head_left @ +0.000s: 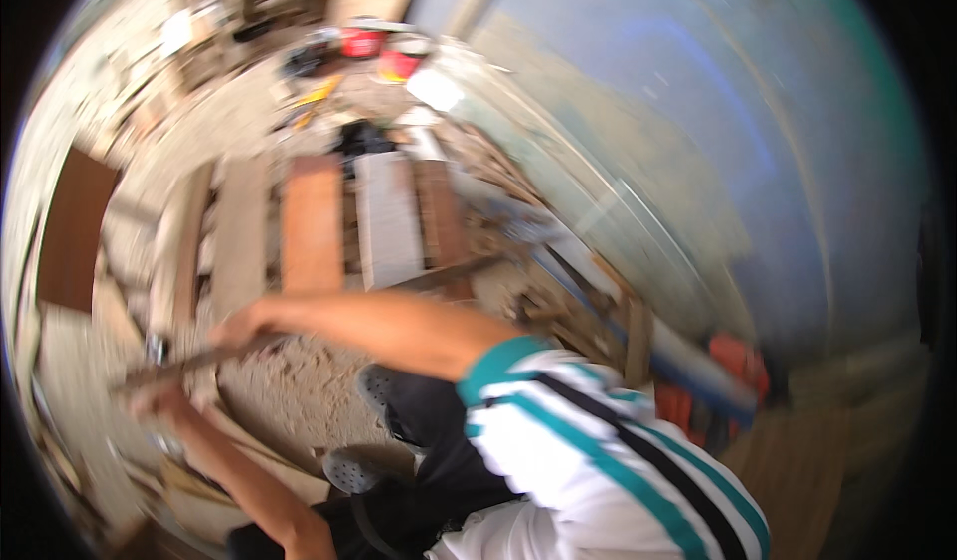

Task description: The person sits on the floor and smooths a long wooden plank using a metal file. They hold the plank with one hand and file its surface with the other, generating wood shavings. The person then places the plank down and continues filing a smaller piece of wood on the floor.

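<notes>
Narrow wooden strip (206, 359) in front of person, long axis lower left to upper right, crossing the near ends of the laid boards (312, 223). Left hand (159, 400) wrapped on its lower-left end; right hand (237, 327) gripping farther up. Finger detail blurred.

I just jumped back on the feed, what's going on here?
A person holds a long, narrow strip with both hands: the left hand near its left end, the right hand farther along. The strip slants across the view. Beyond the hands, boards lie side by side, among them an orange board and a pale grey board. Motion blur hides the exact finger positions.
</notes>
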Available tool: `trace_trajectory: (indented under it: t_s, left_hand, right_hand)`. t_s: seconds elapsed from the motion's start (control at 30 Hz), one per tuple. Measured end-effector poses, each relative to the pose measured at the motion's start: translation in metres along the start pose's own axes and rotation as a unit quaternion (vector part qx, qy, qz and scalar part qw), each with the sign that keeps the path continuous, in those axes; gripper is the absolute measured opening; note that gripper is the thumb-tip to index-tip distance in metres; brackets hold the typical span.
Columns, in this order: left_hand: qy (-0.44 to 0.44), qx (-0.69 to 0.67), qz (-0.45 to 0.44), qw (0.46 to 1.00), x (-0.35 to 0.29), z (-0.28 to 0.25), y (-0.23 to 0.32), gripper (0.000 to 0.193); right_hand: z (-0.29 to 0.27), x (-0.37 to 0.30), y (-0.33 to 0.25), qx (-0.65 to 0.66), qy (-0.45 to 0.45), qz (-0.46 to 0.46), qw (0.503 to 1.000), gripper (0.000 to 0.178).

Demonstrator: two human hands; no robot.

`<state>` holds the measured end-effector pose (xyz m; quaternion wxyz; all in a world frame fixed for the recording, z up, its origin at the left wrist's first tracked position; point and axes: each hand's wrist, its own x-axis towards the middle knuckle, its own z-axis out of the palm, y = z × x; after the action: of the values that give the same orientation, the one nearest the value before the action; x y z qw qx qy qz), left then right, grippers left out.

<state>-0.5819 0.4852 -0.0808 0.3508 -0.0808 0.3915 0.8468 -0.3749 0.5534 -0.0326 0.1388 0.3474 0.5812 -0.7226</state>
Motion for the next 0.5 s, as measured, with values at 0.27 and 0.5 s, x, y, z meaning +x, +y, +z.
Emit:
trace_trajectory:
  t_s: [0.27, 0.5]
  left_hand:
    - [-0.018, 0.313, 0.029, 0.949, -0.032, 0.076, 0.101, 0.056]
    - [-0.056, 0.395, -0.053, 0.915, -0.147, 0.194, 0.195, 0.055]
  right_hand:
    - [0.126, -0.048, -0.174, -0.242, 0.167, -0.087, 0.952, 0.041]
    - [0.161, -0.274, -0.249, -0.214, 0.316, -0.122, 0.916, 0.065]
